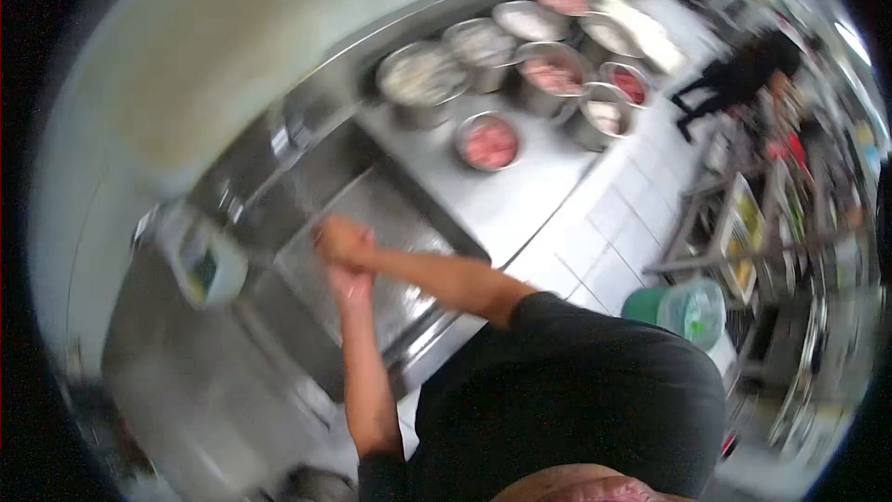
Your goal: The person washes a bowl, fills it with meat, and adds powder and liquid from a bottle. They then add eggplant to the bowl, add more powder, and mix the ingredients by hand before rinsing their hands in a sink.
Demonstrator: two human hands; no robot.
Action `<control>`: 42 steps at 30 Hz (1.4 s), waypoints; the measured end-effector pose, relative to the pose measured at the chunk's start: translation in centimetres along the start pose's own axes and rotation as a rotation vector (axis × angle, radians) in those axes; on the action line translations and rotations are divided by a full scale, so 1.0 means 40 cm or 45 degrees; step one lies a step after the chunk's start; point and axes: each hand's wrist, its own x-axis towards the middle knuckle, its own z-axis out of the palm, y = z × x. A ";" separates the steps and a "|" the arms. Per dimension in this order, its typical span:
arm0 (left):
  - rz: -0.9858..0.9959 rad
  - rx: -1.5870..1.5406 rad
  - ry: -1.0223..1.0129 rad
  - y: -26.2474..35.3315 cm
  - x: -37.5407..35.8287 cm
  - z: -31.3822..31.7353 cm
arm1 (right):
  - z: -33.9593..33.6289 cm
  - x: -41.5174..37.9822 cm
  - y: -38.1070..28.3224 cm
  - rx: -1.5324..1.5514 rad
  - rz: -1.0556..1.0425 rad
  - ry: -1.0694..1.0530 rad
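Observation:
Over a steel sink basin [395,214], my two hands are pressed together. My right hand [342,238] lies on top and wraps round my left hand [349,281]. The left fingers are mostly covered by the right hand, and motion blurs both. I make out no tool or other object in them. Below the hands, the basin bottom looks wet and shiny. A blurred steel tap [286,138] is fixed at the wall side of the basin.
Several steel pots stand on the counter, including a pot of red meat [489,142] and a pot of pale pieces [423,79]. A white plastic container [209,265] sits left of the basin. A green bucket [674,309] and a dark-clothed person [743,74] are at right.

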 end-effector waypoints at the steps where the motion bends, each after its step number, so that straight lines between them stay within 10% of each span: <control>1: -0.008 -0.023 -0.118 -0.016 0.022 -0.034 | -0.001 -0.012 -0.008 0.039 0.105 0.023; 5: -0.215 -0.043 0.162 0.009 0.092 -0.134 | -0.016 -0.074 -0.060 0.218 0.442 0.013; 8: -0.253 0.111 0.337 0.054 0.135 -0.256 | -0.091 -0.080 -0.019 -0.060 0.111 -0.458; 14: -0.160 0.620 0.211 -0.020 0.140 -0.261 | -0.039 0.104 -0.009 -0.117 -0.518 0.190; 16: -0.184 0.787 0.121 -0.017 0.112 -0.226 | -0.168 0.140 -0.110 -0.033 -0.041 0.023; 18: -0.114 1.036 0.104 -0.017 0.049 -0.157 | -0.194 0.187 -0.086 -0.753 -0.580 0.839; 28: -0.286 1.193 0.288 0.019 -0.212 -0.230 | -0.107 0.349 -0.010 -0.990 -0.556 0.648; 32: -0.151 1.336 0.346 0.034 -0.254 -0.207 | -0.139 0.353 -0.022 0.157 0.009 0.754; 42: 0.197 1.576 0.103 -0.048 -0.268 -0.216 | -0.407 0.207 0.067 -0.713 -0.304 -0.209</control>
